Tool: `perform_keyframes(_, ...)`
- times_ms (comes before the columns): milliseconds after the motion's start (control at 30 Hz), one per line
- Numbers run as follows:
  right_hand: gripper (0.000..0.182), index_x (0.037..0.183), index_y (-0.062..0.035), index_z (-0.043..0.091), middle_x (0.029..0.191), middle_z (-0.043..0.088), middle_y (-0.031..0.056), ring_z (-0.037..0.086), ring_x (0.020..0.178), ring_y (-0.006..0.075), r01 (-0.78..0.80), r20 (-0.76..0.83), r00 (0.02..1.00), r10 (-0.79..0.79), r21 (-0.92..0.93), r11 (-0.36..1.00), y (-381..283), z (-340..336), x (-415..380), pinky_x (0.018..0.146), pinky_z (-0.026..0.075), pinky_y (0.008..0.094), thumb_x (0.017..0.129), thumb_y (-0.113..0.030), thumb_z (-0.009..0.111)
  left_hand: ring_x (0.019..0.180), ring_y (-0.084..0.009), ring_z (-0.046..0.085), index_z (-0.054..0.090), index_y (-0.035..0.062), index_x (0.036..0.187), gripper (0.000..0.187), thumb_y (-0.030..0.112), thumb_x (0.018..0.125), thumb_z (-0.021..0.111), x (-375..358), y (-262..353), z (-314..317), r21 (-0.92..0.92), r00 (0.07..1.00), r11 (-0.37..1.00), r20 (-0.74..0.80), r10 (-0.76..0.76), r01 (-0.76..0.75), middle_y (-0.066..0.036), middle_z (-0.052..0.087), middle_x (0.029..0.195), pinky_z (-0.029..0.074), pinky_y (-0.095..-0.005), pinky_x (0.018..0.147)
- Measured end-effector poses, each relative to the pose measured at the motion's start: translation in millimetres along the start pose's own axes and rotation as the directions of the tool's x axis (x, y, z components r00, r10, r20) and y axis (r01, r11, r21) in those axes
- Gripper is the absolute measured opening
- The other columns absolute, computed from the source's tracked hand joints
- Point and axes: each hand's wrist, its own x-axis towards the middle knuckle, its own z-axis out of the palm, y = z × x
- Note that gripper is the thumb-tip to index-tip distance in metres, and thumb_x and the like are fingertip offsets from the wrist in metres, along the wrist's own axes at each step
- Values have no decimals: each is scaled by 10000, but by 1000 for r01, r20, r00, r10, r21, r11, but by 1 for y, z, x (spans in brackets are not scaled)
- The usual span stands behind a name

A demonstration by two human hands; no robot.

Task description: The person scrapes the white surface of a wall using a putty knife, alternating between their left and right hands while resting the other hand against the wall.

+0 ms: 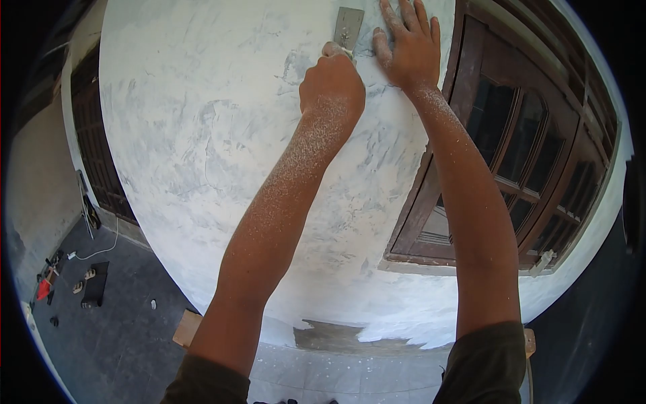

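My left hand (333, 84) is closed around the handle of a putty knife (349, 28). The flat grey blade points up and lies against or very near the white wall (222, 114); bits of pale filler cling to it. Most of the handle is hidden by my fingers. My right hand (412, 54) rests on the wall just right of the blade, palm to the surface and fingers spread. White dust covers both hands and the forearms. Grey patches and streaks show through the white coat on the wall.
A brown wooden window (515, 135) with glass panes is close to my right arm. Lower down, a bare grey patch (350, 337) marks the wall. A wooden plank end (187, 328) shows beneath my left arm. Tools and a white cable (101, 252) lie on the dark floor (128, 323).
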Motion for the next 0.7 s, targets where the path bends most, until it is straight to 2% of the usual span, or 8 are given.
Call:
perform_keyframes(33, 616, 1516, -97, 457, 1621, 338, 186, 269, 1514, 379, 6, -5, 1000, -6, 0, 1000, 1, 1, -2, 1243, 169, 528, 943, -311, 534, 1083, -379, 701, 444, -104, 1274, 403, 109, 959, 578, -19, -6, 11, 20, 998, 999, 41, -47, 47, -277, 692, 1113, 590, -431, 900)
perform_keyframes(133, 614, 1516, -98, 457, 1622, 338, 185, 271, 1514, 380, 9, -26, 1000, -9, 0, 1000, 3, 2, 2, 1242, 171, 528, 945, -310, 532, 1084, -379, 700, 458, -100, 1258, 383, 102, 955, 578, -18, -9, 6, 42, 992, 998, 113, -54, 50, -272, 690, 1119, 590, -434, 899)
perform_keyframes(200, 613, 1515, -99, 459, 1623, 336, 184, 271, 1514, 379, 15, -12, 1000, -15, 12, 1000, 2, 2, 2, 1242, 172, 528, 945, -310, 531, 1081, -375, 701, 476, -91, 1238, 358, 95, 951, 581, 4, 2, -6, -19, 999, 999, -29, 31, -32, -266, 692, 1113, 591, -430, 892)
perform_keyframes(367, 617, 1513, -98, 464, 1624, 334, 184, 273, 1514, 379, 13, -30, 999, -13, -8, 1000, 4, 5, 1, 1243, 178, 521, 934, -299, 538, 1078, -374, 701, 470, -81, 1242, 362, 118, 962, 584, -8, -4, 7, -33, 1000, 999, -29, 9, -10, -261, 698, 1093, 593, -432, 884)
perform_keyframes(433, 619, 1512, -97, 464, 1626, 332, 183, 271, 1515, 378, 17, -27, 1000, -17, -6, 1000, 2, 4, 1, 1243, 178, 520, 932, -297, 541, 1073, -380, 702, 444, -76, 1254, 379, 152, 984, 580, -34, -13, 20, 23, 991, 995, 86, -99, 97, -262, 700, 1095, 593, -439, 882)
perform_keyframes(500, 621, 1512, -97, 464, 1627, 330, 182, 268, 1516, 378, 5, -18, 1000, -5, -16, 1000, 3, 2, -1, 1244, 178, 518, 929, -295, 544, 1070, -383, 703, 422, -75, 1265, 398, 181, 1001, 573, -29, -14, 20, 23, 992, 997, 102, -79, 77, -265, 700, 1093, 596, -439, 874)
perform_keyframes(567, 624, 1512, -95, 462, 1631, 325, 178, 262, 1518, 377, 7, -15, 1000, -7, 10, 1000, 2, 2, 1, 1244, 176, 519, 928, -298, 546, 1066, -385, 704, 432, -78, 1260, 389, 157, 987, 580, -3, -5, 9, -54, 1000, 998, -15, -19, 18, -263, 701, 1089, 597, -440, 874)
perform_keyframes(700, 626, 1514, -93, 459, 1631, 324, 177, 261, 1518, 379, 0, -10, 1000, 0, 4, 1000, 4, 4, -1, 1244, 174, 521, 928, -294, 547, 1110, -375, 686, 446, -79, 1256, 377, 103, 957, 586, 14, 3, -7, -41, 1000, 999, -11, 3, -4, -275, 678, 1145, 583, -440, 913)
